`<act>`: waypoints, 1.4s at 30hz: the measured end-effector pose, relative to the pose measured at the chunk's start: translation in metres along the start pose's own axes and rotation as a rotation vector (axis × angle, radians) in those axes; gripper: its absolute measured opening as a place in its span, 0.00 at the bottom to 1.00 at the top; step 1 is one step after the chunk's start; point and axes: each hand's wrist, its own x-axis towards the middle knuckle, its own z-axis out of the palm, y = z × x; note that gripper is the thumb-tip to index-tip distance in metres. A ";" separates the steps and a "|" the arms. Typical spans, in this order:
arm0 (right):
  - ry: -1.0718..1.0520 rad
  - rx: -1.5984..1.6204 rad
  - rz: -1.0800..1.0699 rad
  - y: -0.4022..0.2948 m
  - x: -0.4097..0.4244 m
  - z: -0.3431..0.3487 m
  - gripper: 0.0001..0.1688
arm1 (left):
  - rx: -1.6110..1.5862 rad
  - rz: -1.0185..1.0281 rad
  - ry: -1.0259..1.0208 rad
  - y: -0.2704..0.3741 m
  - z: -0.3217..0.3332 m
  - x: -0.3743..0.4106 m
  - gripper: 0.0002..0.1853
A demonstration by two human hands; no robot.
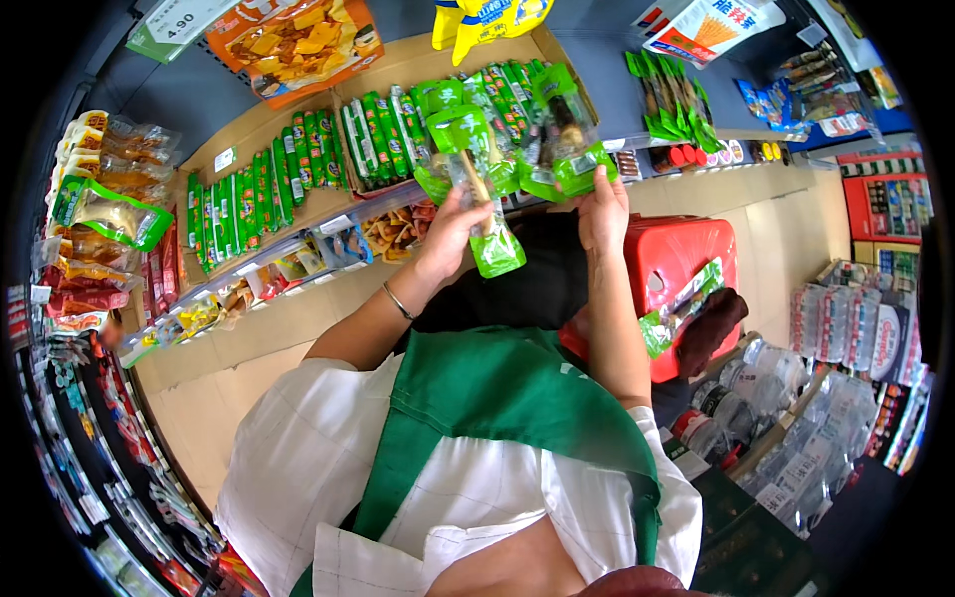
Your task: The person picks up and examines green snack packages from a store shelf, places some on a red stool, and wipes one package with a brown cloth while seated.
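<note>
My left hand (456, 231) grips a green and clear vacuum-sealed snack packet (498, 254), with a pale, long piece of food showing through its window. In my right hand (604, 213) is the bottom edge of another green packet (571, 130) with darker contents. More green packets (440, 97) overlap behind these two, and I cannot tell which of them are held. Both hands are in front of the shelf edge, close to a cardboard tray (313, 216) of green-wrapped sausage sticks (246, 198) standing in rows.
To my right a red plastic stool (671, 239) carries a green packet (683, 306) and a dark brown cloth-like item (712, 332). Bottled water packs (813, 440) stand behind it. Bagged snacks (112, 213) hang at left. More green packets (668, 97) lie farther right on the shelf.
</note>
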 end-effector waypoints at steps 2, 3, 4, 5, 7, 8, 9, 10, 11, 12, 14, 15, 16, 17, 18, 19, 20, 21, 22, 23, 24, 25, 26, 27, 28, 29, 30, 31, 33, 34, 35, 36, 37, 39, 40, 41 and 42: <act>0.081 0.162 0.115 0.004 -0.005 -0.004 0.17 | -0.010 -0.005 0.008 0.000 0.002 0.001 0.22; 0.123 0.243 0.169 0.006 -0.006 -0.009 0.18 | -0.026 -0.017 0.000 0.000 0.004 0.001 0.22; 0.161 0.312 0.224 0.011 -0.006 -0.017 0.19 | -0.039 -0.029 -0.007 -0.001 0.006 0.000 0.22; 0.170 0.359 0.246 0.015 -0.006 -0.026 0.19 | -0.053 -0.041 -0.014 -0.001 0.007 0.000 0.22; 0.183 0.458 0.298 0.019 -0.010 -0.030 0.19 | -0.031 -0.032 -0.046 -0.001 0.007 0.001 0.22; 0.191 0.469 0.294 0.021 -0.012 -0.032 0.19 | -0.040 -0.028 -0.060 -0.002 0.010 0.001 0.22; 0.174 0.480 0.297 0.022 -0.013 -0.032 0.19 | -0.048 -0.021 -0.071 -0.001 0.010 0.000 0.21; 0.156 0.491 0.300 0.023 -0.015 -0.031 0.19 | -0.037 -0.026 -0.074 -0.001 0.011 0.000 0.21; 0.139 0.501 0.302 0.024 -0.017 -0.031 0.19 | -0.027 -0.031 -0.076 0.000 0.012 -0.001 0.21; 0.136 0.508 0.315 0.024 -0.020 -0.029 0.19 | -0.017 -0.034 -0.077 0.000 0.011 -0.002 0.21; 0.130 0.522 0.342 0.023 -0.028 -0.024 0.19 | 0.067 -0.002 -0.076 -0.004 0.007 0.000 0.20; 0.130 0.518 0.348 0.023 -0.032 -0.022 0.20 | 0.109 0.012 -0.073 -0.004 0.006 0.000 0.20; 0.129 0.515 0.355 0.024 -0.036 -0.019 0.20 | 0.102 0.001 -0.058 -0.004 0.005 0.000 0.20; 0.128 0.511 0.362 0.025 -0.039 -0.018 0.21 | 0.095 -0.011 -0.043 -0.004 0.006 0.001 0.20; 0.115 0.515 0.370 0.026 -0.041 -0.018 0.21 | 0.088 -0.025 -0.029 -0.004 0.006 0.000 0.20; 0.100 0.522 0.373 0.027 -0.042 -0.019 0.21 | 0.093 -0.032 -0.027 -0.005 0.006 0.000 0.19; 0.084 0.529 0.376 0.027 -0.042 -0.019 0.21 | 0.098 -0.039 -0.025 -0.005 0.005 0.001 0.19; 0.068 0.537 0.378 0.027 -0.041 -0.018 0.21 | 0.103 -0.046 -0.023 -0.006 0.004 0.001 0.19; 0.062 0.519 0.369 0.026 -0.041 -0.016 0.20 | 0.068 -0.002 -0.042 -0.008 0.003 0.000 0.18; 0.052 0.462 0.348 0.026 -0.040 -0.013 0.20 | 0.069 0.017 -0.042 -0.009 0.002 0.000 0.19; 0.041 0.403 0.325 0.024 -0.039 -0.009 0.20 | 0.069 0.038 -0.043 -0.009 0.002 0.000 0.21; 0.030 0.345 0.301 0.021 -0.039 -0.004 0.20 | 0.069 0.059 -0.046 -0.009 0.002 0.000 0.22; 0.039 0.288 0.264 0.018 -0.040 0.001 0.18 | 0.082 0.060 -0.037 -0.008 0.001 -0.001 0.22; 0.034 0.024 0.114 0.021 -0.041 0.004 0.17 | 0.096 0.060 -0.033 -0.007 0.001 -0.001 0.21; 0.029 -0.241 -0.037 0.024 -0.043 0.006 0.16 | 0.110 0.060 -0.028 -0.005 0.002 -0.001 0.21; 0.024 -0.505 -0.189 0.026 -0.044 0.009 0.16 | 0.099 0.052 -0.016 -0.004 0.002 -0.002 0.21; -0.043 -0.979 -0.568 0.012 -0.047 0.028 0.18 | 0.087 0.054 0.010 -0.003 0.001 -0.003 0.20; -0.116 -1.239 -0.665 0.004 -0.052 0.035 0.22 | 0.077 0.049 0.027 -0.003 0.001 -0.004 0.20; -0.241 -1.588 -0.853 0.000 -0.054 0.047 0.24 | 0.069 0.026 0.047 -0.002 0.001 -0.005 0.20; -0.285 -1.577 -0.788 0.005 -0.055 0.048 0.24 | 0.065 0.012 0.053 -0.001 0.001 -0.006 0.19; -0.306 -1.615 -0.770 0.011 -0.055 0.047 0.23 | 0.062 0.007 0.050 0.000 0.002 -0.007 0.19; -0.314 -1.623 -0.771 0.014 -0.054 0.046 0.23 | 0.058 0.007 0.053 0.000 0.002 -0.008 0.19; -0.323 -1.632 -0.771 0.016 -0.053 0.046 0.23 | 0.053 0.006 0.055 0.000 0.002 -0.009 0.19; -0.322 -1.615 -0.748 0.016 -0.053 0.045 0.23 | 0.045 0.007 0.057 0.000 0.001 -0.008 0.19; -0.322 -1.608 -0.736 0.016 -0.053 0.045 0.23 | 0.041 0.007 0.058 -0.001 0.000 -0.008 0.19; -0.328 -1.606 -0.741 0.016 -0.052 0.044 0.23 | 0.042 0.010 0.061 -0.002 -0.001 -0.008 0.19; -0.333 -1.605 -0.746 0.015 -0.051 0.043 0.23 | 0.043 0.013 0.061 -0.003 -0.002 -0.006 0.19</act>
